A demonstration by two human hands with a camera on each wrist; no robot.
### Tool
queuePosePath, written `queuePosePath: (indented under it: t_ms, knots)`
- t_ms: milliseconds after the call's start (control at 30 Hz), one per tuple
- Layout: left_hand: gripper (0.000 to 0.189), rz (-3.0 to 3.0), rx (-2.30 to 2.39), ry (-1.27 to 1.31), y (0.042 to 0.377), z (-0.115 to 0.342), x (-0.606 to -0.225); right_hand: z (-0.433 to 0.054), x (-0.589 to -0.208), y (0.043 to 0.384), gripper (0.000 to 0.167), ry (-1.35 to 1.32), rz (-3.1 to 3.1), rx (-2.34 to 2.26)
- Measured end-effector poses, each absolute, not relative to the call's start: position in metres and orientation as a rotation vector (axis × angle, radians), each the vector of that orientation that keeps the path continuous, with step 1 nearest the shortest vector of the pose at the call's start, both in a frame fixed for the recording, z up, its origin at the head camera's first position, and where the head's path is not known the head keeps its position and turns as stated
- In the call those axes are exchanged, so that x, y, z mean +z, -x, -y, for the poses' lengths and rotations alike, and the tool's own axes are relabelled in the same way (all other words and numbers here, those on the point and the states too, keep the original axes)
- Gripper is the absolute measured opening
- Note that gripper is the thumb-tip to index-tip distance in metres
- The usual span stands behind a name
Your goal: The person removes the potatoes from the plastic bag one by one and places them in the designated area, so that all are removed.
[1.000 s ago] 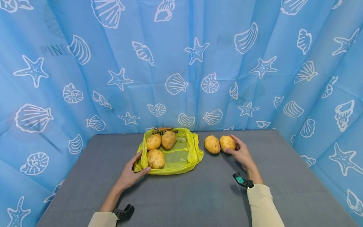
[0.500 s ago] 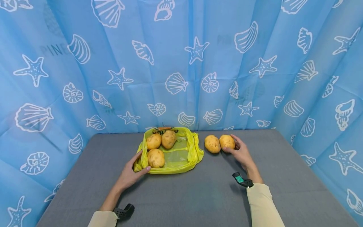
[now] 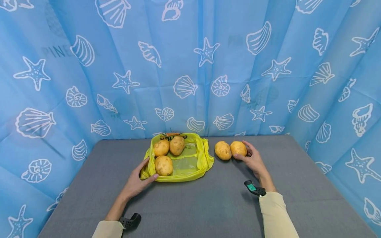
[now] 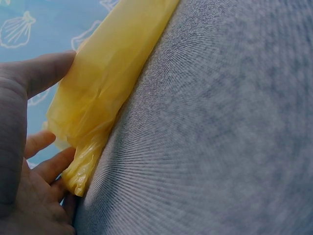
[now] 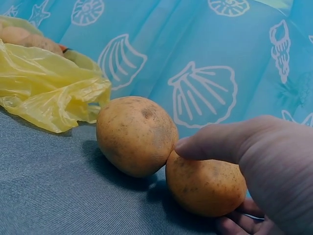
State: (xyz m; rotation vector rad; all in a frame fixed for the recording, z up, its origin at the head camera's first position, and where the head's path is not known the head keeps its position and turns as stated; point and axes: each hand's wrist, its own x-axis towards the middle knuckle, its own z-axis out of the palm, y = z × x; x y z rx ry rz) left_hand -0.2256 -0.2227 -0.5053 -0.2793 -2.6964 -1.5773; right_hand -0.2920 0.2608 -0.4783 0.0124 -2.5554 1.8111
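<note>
An unsealed yellow plastic bag [image 3: 184, 178] lies at the back of the table, left of centre, with three potatoes in its left half, among them a front potato [image 3: 163, 166]. My left hand [image 3: 135, 185] holds the bag's front left corner, thumb along the front side and fingers at the left side; the left wrist view shows thumb and fingertips at the yellow film [image 4: 105, 73]. Right of the bag two potatoes sit side by side on the cloth. My right hand [image 3: 254, 162] grips the right potato [image 5: 205, 186] between thumb and fingers. The left potato [image 5: 137, 134] touches it.
Grey cloth covers the table [image 3: 208, 211]. A blue curtain [image 3: 178, 66] with white shells and starfish hangs right behind its back edge and along both sides. Each wrist wears a black band, such as the right wristband [image 3: 254, 188].
</note>
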Motion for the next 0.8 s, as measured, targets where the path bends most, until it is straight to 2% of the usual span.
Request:
queuePosePath:
  t_ms: [367, 800]
  knots:
    - [0.084, 2.703, -1.564, 0.280, 0.225, 0.223, -0.505, -0.261, -0.477, 0.291, 0.090, 0.002, 2.541, 1.812]
    - [0.083, 2.699, -1.545, 0.296, 0.227, 0.223, -0.507, -0.262, -0.453, 0.286, 0.087, 0.011, 2.587, 1.652]
